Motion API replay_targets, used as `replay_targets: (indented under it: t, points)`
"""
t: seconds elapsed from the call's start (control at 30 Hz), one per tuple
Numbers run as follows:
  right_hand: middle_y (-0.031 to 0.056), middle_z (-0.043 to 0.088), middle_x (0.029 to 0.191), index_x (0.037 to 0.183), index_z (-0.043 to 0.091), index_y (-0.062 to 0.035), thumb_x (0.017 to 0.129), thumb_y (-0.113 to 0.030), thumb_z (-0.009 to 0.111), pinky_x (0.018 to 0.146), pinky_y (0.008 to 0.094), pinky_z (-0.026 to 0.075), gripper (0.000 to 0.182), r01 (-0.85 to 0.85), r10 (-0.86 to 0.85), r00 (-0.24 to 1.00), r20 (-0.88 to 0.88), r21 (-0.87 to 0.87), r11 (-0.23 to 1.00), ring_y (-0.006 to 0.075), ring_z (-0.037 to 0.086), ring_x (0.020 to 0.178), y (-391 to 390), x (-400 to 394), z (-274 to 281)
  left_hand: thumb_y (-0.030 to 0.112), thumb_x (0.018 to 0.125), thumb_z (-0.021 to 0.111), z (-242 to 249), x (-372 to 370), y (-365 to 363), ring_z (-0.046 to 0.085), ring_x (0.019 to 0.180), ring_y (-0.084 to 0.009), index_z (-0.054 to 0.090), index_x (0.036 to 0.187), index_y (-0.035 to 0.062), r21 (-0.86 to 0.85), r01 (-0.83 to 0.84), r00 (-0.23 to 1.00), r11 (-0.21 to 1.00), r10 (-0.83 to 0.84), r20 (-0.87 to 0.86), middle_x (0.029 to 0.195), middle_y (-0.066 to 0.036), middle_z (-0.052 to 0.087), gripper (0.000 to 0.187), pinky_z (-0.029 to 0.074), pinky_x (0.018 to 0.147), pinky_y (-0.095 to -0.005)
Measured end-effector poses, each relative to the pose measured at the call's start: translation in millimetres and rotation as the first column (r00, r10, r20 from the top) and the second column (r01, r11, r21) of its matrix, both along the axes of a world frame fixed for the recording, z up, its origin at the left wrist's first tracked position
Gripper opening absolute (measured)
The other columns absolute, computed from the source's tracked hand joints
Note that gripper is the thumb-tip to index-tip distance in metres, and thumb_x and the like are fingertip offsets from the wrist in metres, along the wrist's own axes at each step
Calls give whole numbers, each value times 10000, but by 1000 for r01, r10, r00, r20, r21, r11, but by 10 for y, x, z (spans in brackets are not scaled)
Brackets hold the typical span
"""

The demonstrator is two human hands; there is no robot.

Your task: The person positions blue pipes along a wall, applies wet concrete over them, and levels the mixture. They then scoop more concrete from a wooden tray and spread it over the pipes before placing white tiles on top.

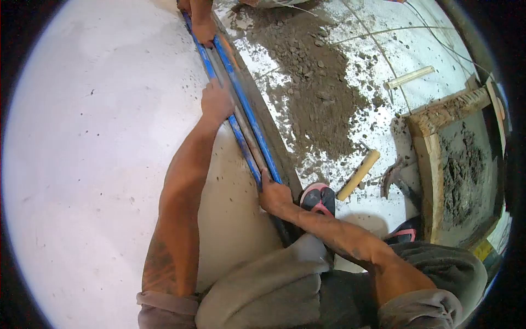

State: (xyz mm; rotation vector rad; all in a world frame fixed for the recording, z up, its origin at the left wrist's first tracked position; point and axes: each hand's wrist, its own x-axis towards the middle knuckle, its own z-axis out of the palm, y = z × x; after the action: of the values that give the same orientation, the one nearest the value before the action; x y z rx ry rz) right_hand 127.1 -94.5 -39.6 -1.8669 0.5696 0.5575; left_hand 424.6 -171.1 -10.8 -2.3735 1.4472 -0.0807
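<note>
A long, straight bar with blue edges (245,109) and a dirty grey-brown middle runs diagonally along the rim of a pale slab. My left hand (217,101) grips it partway up, fingers curled over the near blue edge. Lower down, my right hand (275,194) is wrapped round its near end, thumb on top. At the far end another person's hand (204,28) also holds the bar. A grey, mortar-smeared strip (274,129) lies along its right side.
Crumbly mortar (323,98) is heaped on the white floor at right. Nearby lie a yellow-handled tool (359,174), a rusty-headed hammer (390,178) and a pale stick (410,77). A wooden-sided box (433,186) holds wet mortar. My sandalled foot (318,198) is beside the strip.
</note>
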Motion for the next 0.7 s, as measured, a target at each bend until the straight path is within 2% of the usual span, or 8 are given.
replay_targets:
  t: [0.07,0.1,0.2,0.3,0.4,0.5,0.6,0.7]
  points:
    - [287,672,905,1469,235,35,918,-130,453,696,523,544,615,49,-52,998,21,96,994,403,687,801,230,11,-384,242,705,723,-5,-20,6,513,1039,-355,560,1204,81,-11,7,1000,1000,-6,16,1112,-166,498,549,447,874,-451]
    - [290,670,910,1469,233,38,913,-126,455,702,523,544,621,48,-51,998,27,94,994,405,686,805,236,7,-395,237,700,722,-7,-31,19,510,1038,-352,568,1191,67,-14,7,1000,1000,-7,23,1109,-160,499,543,447,874,-451]
    - [294,666,922,1464,251,43,902,-123,455,716,524,544,620,0,1,999,40,-20,1000,409,686,814,11,-33,-32,229,711,695,-91,3,49,489,1126,-369,588,1151,36,-29,52,997,998,-51,57,1141,-172,513,493,433,905,-469]
    - [275,672,916,1448,294,49,868,-118,490,731,522,545,635,18,-19,999,39,23,1000,405,687,816,-24,-33,4,221,739,661,-164,-12,65,451,1225,-388,607,1124,38,49,93,992,994,-97,79,1187,-182,529,431,400,965,-501]
    - [257,673,937,1445,296,52,850,-125,517,743,516,547,659,53,-49,992,120,-34,998,410,685,816,25,-53,-32,216,773,629,-171,24,64,398,1303,-397,596,1184,37,121,43,998,992,-47,31,1267,-187,527,449,357,1020,-528]
    - [249,668,961,1436,301,55,831,-119,543,739,514,547,675,74,-61,984,167,-78,994,415,683,818,70,-56,-104,241,796,621,88,-161,-20,396,1308,-386,576,1260,50,129,-11,999,992,15,-28,1326,-171,510,504,335,1043,-530]
    - [243,664,979,1403,334,56,825,-126,555,736,509,548,645,64,-43,984,171,-119,991,416,682,822,47,-55,-123,278,804,627,104,-178,-41,389,1318,-385,550,1319,73,211,-50,999,976,45,28,1365,-159,495,559,324,1048,-540]
    - [242,670,932,1385,340,49,825,-131,559,722,513,548,627,-14,24,990,142,-70,997,414,684,808,-91,-84,32,299,790,643,111,-179,-37,388,1319,-390,549,1324,81,242,-48,998,969,38,46,1362,-157,497,584,308,1062,-549]
